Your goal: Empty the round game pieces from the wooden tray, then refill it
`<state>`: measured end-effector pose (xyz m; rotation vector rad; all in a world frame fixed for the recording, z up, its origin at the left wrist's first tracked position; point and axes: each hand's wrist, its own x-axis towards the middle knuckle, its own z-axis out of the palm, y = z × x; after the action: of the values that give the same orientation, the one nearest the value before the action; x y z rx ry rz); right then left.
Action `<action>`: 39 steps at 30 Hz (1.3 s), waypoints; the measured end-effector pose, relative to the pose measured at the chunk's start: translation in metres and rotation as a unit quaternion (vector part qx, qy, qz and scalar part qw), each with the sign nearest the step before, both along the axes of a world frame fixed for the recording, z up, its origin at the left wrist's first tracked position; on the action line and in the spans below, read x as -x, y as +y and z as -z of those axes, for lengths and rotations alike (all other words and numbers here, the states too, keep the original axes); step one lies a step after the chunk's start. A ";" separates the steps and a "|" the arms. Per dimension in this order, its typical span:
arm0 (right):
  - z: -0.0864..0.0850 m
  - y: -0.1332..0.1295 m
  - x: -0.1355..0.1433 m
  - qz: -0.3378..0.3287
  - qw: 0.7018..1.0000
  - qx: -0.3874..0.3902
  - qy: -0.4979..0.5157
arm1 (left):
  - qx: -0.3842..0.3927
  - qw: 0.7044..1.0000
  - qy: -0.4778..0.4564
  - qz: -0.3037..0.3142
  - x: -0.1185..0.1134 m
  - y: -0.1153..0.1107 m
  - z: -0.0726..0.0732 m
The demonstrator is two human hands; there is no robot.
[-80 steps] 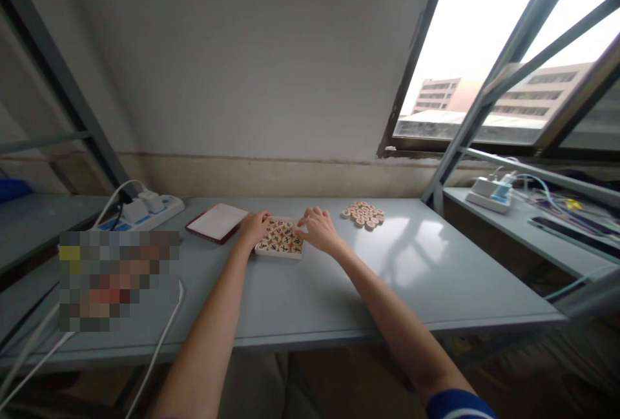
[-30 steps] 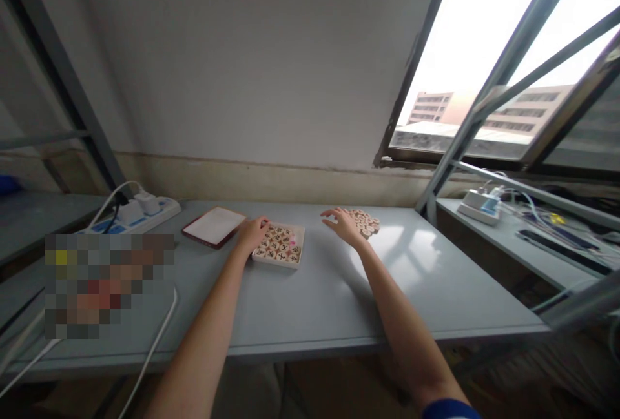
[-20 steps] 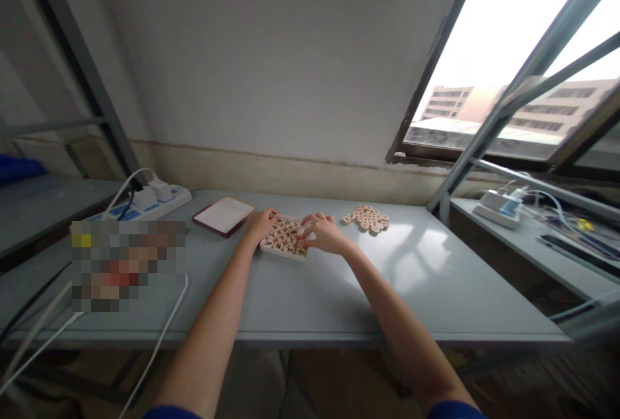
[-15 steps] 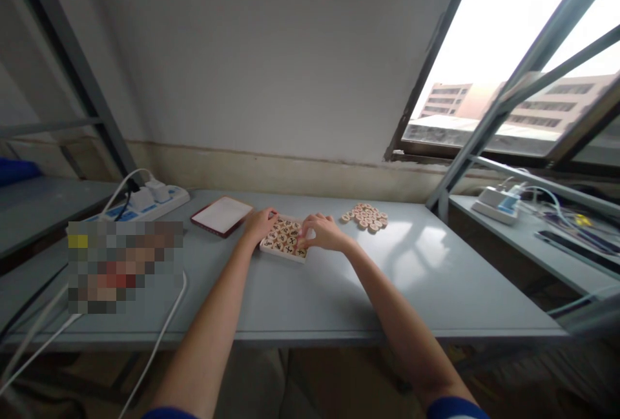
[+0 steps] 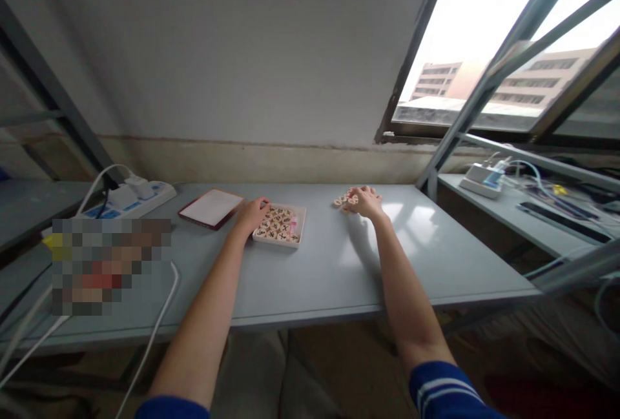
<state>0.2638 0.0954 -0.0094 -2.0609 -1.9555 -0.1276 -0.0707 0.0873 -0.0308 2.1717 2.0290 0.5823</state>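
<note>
A white open box (image 5: 277, 243) stands on the grey desk, with round wooden pieces (image 5: 275, 224) bearing dark characters laid in rows inside and a strip at its right side uncovered. My left hand (image 5: 254, 215) rests at the box's left edge, fingers wrapped round its rim. Farther right, my right hand (image 5: 367, 202) is over a pile of loose round pieces (image 5: 345, 199), fingers curved down onto them; which piece it touches is hidden. A dark red-edged lid or board (image 5: 212, 208) with a white face lies left of the box.
A power strip (image 5: 145, 198) with plugs and white cables sits at the desk's left, beside a blurred-out patch. Metal frame posts rise on both sides. On the right shelf are another power strip (image 5: 482, 180), cables and a dark flat object (image 5: 564, 221).
My right hand has left the box and moved right to the loose pieces, now covering part of them. My left hand stays at the box. The view has shifted slightly.
</note>
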 end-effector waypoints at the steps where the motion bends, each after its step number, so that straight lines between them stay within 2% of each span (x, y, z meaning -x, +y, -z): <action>1: 0.002 0.001 -0.002 0.017 1.000 -0.009 0.004 | 0.000 1.000 0.000 0.000 0.000 0.000 0.000; 4: 0.004 0.002 0.001 0.048 0.998 -0.043 0.012 | 0.003 1.000 -0.006 0.002 -0.001 -0.002 -0.001; 6: 0.001 0.003 0.012 0.015 0.997 -0.074 0.022 | 0.006 1.000 -0.011 0.004 -0.001 -0.003 -0.002; 9: -0.006 -0.001 0.042 -0.149 0.984 -0.081 0.049 | 0.004 1.000 -0.011 0.000 -0.002 -0.005 -0.003; 12: -0.011 -0.013 0.080 -0.338 0.939 0.009 0.055 | 0.002 1.000 -0.013 -0.003 -0.003 -0.006 -0.004; 13: -0.012 -0.019 0.091 -0.380 0.923 0.045 0.046 | 0.001 1.000 -0.014 -0.004 -0.003 -0.006 -0.004; 15: -0.013 -0.031 0.109 -0.420 0.902 0.095 0.029 | 0.000 1.000 -0.017 -0.007 -0.003 -0.006 -0.004; 18: -0.016 -0.043 0.121 -0.428 0.897 0.109 0.016 | 0.005 1.000 -0.021 -0.007 -0.003 -0.005 -0.003; 24: -0.022 -0.050 0.125 -0.451 0.882 0.138 0.024 | 0.009 1.000 -0.017 -0.007 -0.003 -0.004 -0.003; 30: -0.017 -0.039 0.124 -0.455 0.868 0.158 0.119 | 0.003 1.000 -0.017 -0.004 -0.003 -0.005 -0.003; 32: -0.017 -0.027 0.109 -0.407 0.892 0.120 0.156 | 0.002 1.000 -0.016 -0.003 -0.003 -0.004 -0.004; 35: -0.013 -0.009 0.071 -0.294 0.935 0.075 0.180 | 0.003 1.000 -0.015 -0.005 -0.002 -0.004 -0.004; 37: -0.007 0.002 0.043 -0.250 0.946 0.114 0.174 | 0.007 1.000 -0.015 -0.006 -0.003 -0.004 -0.005; 39: 0.000 0.010 0.019 -0.232 0.951 0.136 0.152 | 0.009 1.000 -0.017 -0.009 -0.003 -0.005 -0.006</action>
<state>0.2443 0.1054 -0.0097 -1.5746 -2.2795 0.5538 -0.0673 0.0822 -0.0250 2.1208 2.0306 0.5952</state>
